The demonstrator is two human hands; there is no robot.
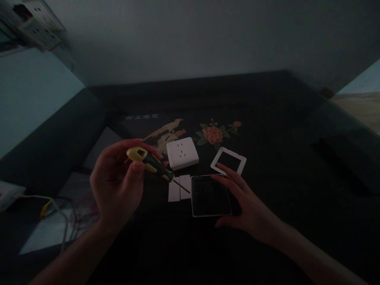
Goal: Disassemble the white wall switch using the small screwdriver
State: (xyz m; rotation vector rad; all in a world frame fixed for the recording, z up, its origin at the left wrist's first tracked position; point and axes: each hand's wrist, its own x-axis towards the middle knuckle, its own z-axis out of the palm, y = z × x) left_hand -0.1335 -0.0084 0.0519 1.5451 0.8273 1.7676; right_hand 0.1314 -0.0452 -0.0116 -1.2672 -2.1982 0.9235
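Observation:
A screwdriver (152,165) with a yellow and dark handle is gripped in my left hand (115,186). Its shaft points down to the right, and the tip appears by the left edge of a square dark switch or socket panel (210,196) with a thin white rim. My right hand (243,198) is spread around the panel's right side, forefinger at the top edge and thumb near the bottom; firm contact is hard to tell. Beyond the fingers lies a white square frame (242,164). Two white rectangular plates (174,192) lie left of the panel.
A white wall-socket box (182,152) sits behind the plates on the dark tabletop (166,245), which bears a printed bird and flower (213,134). Cables (63,211) and a white adapter (10,194) are at left. Wall sockets (41,31) show upper left.

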